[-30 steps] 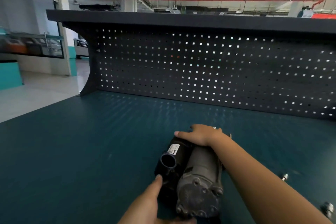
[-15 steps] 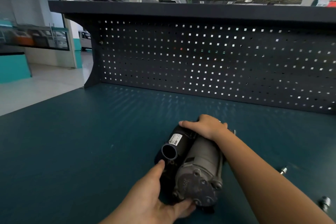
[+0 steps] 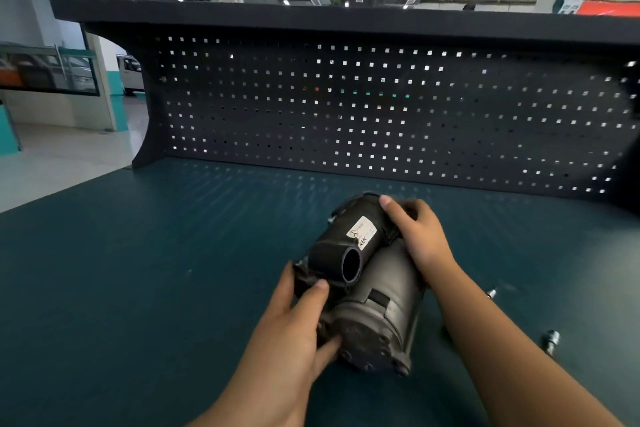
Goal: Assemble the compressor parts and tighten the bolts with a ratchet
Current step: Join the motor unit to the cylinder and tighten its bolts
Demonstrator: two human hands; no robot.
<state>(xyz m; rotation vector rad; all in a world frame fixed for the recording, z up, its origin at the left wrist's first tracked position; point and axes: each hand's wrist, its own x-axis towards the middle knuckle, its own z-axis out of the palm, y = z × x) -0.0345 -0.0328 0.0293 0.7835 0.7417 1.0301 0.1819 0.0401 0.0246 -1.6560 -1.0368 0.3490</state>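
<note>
A compressor [image 3: 377, 291] lies on the dark green bench mat [image 3: 138, 270], a grey metal cylinder with a black plastic housing and a white label on top. My left hand [image 3: 298, 322] grips its near left end, thumb on the black housing and a finger against the grey end cap. My right hand [image 3: 415, 236] holds the far end, fingers curled over the black housing. Two loose bolts lie on the mat to the right: one [image 3: 491, 294] close to my right forearm, the other [image 3: 551, 339] further right. No ratchet is in view.
A dark pegboard back panel [image 3: 381, 107] with a shelf on top closes the far side of the bench. The bench's left edge [image 3: 62, 191] drops to the workshop floor.
My left hand has closed round the compressor's near end. Both hands have tilted the compressor so the black housing and its label now face up.
</note>
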